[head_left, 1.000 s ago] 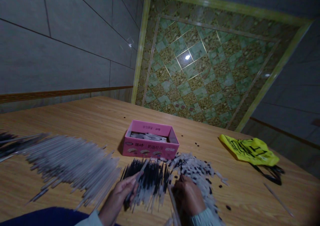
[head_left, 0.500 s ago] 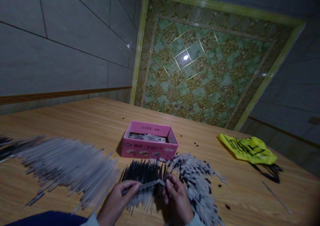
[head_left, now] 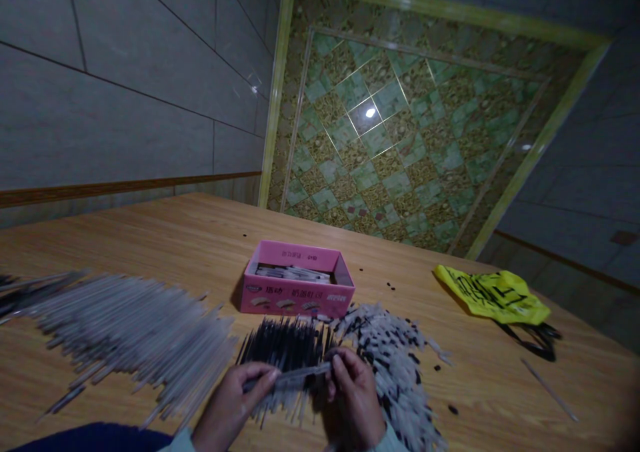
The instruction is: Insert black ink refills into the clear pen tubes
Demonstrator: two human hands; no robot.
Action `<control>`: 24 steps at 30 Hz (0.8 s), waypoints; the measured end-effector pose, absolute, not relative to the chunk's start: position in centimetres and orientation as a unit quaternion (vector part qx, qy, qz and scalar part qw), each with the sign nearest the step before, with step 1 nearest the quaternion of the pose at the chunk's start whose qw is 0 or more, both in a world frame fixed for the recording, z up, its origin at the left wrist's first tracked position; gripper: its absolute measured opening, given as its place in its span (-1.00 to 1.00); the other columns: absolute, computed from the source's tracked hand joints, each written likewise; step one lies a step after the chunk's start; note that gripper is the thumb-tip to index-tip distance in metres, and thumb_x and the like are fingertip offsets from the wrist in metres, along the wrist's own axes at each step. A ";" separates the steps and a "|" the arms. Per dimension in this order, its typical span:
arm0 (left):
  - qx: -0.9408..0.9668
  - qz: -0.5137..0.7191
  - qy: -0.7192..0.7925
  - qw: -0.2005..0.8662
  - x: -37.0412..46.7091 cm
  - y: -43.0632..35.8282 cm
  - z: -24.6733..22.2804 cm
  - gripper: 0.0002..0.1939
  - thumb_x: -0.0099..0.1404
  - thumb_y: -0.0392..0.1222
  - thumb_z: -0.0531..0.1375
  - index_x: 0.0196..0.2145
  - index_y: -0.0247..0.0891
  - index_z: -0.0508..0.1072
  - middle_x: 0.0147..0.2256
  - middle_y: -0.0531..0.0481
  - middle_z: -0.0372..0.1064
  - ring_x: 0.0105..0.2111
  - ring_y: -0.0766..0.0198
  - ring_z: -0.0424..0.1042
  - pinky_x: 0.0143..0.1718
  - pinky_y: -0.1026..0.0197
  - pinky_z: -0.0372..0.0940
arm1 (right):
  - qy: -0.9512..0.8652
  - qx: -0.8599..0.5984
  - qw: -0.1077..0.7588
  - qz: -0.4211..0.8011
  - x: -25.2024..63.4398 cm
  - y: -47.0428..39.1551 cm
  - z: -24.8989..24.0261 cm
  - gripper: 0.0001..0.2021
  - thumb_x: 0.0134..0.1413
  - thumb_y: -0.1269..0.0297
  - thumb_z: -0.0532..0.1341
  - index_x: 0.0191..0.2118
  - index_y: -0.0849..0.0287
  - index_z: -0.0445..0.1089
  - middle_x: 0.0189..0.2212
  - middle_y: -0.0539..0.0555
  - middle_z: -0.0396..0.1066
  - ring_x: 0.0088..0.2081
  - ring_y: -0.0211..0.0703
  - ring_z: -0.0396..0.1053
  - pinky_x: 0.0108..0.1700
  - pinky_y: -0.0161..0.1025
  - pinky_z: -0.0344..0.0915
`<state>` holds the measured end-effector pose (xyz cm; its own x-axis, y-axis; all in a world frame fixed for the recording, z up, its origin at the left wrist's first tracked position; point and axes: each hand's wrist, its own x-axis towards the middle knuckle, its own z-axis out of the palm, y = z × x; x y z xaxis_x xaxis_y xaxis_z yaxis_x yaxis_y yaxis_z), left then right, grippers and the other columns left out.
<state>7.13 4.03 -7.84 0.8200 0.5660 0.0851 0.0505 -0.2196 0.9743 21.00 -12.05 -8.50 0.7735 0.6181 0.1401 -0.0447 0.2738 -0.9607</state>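
My left hand point(head_left: 245, 395) is closed, pinching one end of a thin translucent stick point(head_left: 303, 374). The stick's other end meets the closed fingertips of my right hand point(head_left: 353, 389); a small piece there is too blurred to name. Under and behind my hands lies a bundle of thin sticks with black upper parts point(head_left: 285, 342) and pale lower ends. To the left spreads a wide pile of translucent sticks point(head_left: 135, 332). Beside my right hand is a heap of small whitish and black cap-like pieces point(head_left: 400, 372).
An open pink box point(head_left: 295, 299) behind the black bundle has pale sticks inside. Further right lie a yellow bag point(head_left: 495, 295) with black print and handles, and a single thin stick point(head_left: 549, 390). Small black bits point(head_left: 453, 409) dot the wooden table point(head_left: 165, 232).
The stick and the small piece at my right fingertips were at an angle; now they form a nearly straight line. The view has shifted slightly.
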 end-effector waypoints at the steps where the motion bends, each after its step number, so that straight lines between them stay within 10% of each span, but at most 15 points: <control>1: 0.753 0.217 0.202 0.587 7.2 4.0 -7.9 -0.63 0.08 0.10 0.19 -0.44 -0.26 0.58 -0.40 -0.11 0.55 -0.31 0.05 0.46 -0.22 0.13 0.30 | -0.263 -0.570 0.749 0.215 20.9 -12.0 -8.7 -0.67 0.04 0.03 0.24 -0.29 0.25 0.36 -0.69 -0.11 0.24 -0.69 -0.41 0.12 -0.61 -0.43 0.07; 24: 0.784 0.225 0.210 0.540 6.4 3.8 -8.0 -0.71 0.06 0.06 0.23 -0.43 -0.19 0.63 -0.38 -0.12 0.56 -0.28 0.02 0.47 -0.19 0.12 0.32 | -0.439 -0.745 0.502 -0.016 19.5 -12.8 -6.5 -0.79 0.11 0.21 0.12 -0.33 0.14 0.49 -0.44 0.11 0.46 -0.36 -0.09 0.40 -0.32 -0.29 0.25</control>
